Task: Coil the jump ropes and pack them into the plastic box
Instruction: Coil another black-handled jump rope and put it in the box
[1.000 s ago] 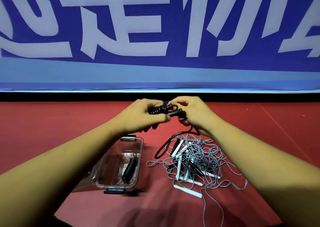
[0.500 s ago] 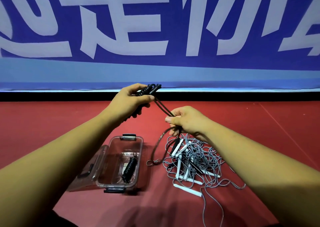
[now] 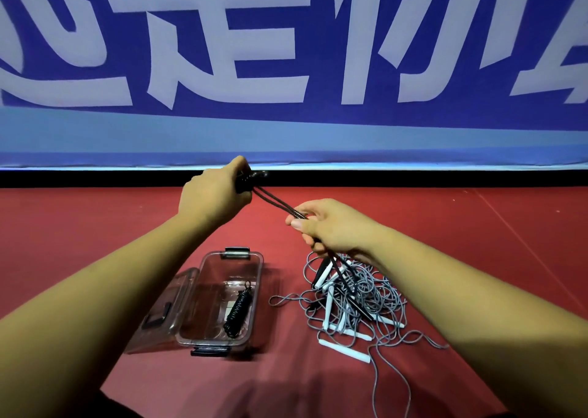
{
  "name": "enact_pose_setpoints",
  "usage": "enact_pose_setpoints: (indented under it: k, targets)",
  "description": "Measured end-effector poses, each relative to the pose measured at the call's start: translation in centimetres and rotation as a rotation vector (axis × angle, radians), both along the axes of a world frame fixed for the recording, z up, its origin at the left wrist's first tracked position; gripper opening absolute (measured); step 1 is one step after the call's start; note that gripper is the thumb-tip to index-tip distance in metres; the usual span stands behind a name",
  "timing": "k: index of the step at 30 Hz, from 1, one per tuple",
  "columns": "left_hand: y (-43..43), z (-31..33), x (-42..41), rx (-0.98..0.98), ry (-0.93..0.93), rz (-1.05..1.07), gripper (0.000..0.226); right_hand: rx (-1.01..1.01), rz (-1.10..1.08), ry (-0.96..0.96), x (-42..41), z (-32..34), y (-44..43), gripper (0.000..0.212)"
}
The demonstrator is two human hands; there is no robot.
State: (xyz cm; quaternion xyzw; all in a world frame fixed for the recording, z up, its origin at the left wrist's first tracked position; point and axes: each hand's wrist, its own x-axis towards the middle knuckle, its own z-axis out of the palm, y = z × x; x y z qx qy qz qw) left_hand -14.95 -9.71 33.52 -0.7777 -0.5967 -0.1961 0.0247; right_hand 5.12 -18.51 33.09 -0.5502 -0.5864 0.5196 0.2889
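My left hand (image 3: 211,194) grips the two black handles (image 3: 251,178) of a black jump rope, held up in front of me. Its doubled black cord (image 3: 276,203) runs down to my right hand (image 3: 331,226), which is closed around it, and on into the pile below. A clear plastic box (image 3: 257,269) stands open on the red floor under my left forearm, with one coiled black rope (image 3: 239,312) inside. To its right lies a tangled pile of grey ropes with white handles (image 3: 350,303).
The box's clear lid (image 3: 159,312) hangs open on its left side. A loose white handle (image 3: 345,350) and a grey cord trail toward me. A blue banner wall (image 3: 286,67) stands behind the red floor (image 3: 95,226).
My hands have drawn apart: the left kept both handles and rose, while the right slid down along the doubled cord, stretching it out between them.
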Motion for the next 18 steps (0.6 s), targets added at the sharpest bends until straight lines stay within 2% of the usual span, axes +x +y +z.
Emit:
enact_pose_setpoints:
  k: [2,6,12,15,18]
  targets:
    - [-0.3,-0.1,0.2,0.046,0.143,0.011,0.034,0.150,0.039,-0.184,-1.0,0.8,-0.4,0.021]
    - [-0.9,-0.5,0.8,-0.019,0.313,-0.060,0.035,0.343,0.033,-0.348,-1.7,1.8,-0.1,0.020]
    - [-3.8,-0.7,2.7,-0.256,0.508,-0.393,0.036,0.524,-0.051,-0.421,0.6,2.0,1.2,0.016]
    - [-5.3,-0.1,3.9,-0.348,0.376,-0.509,0.050,0.591,-0.090,-0.464,1.8,1.7,1.9,0.015]
    - [-5.8,0.5,3.7,-0.503,-0.033,-0.610,0.035,0.577,-0.115,-0.423,3.0,1.3,2.3,0.014]
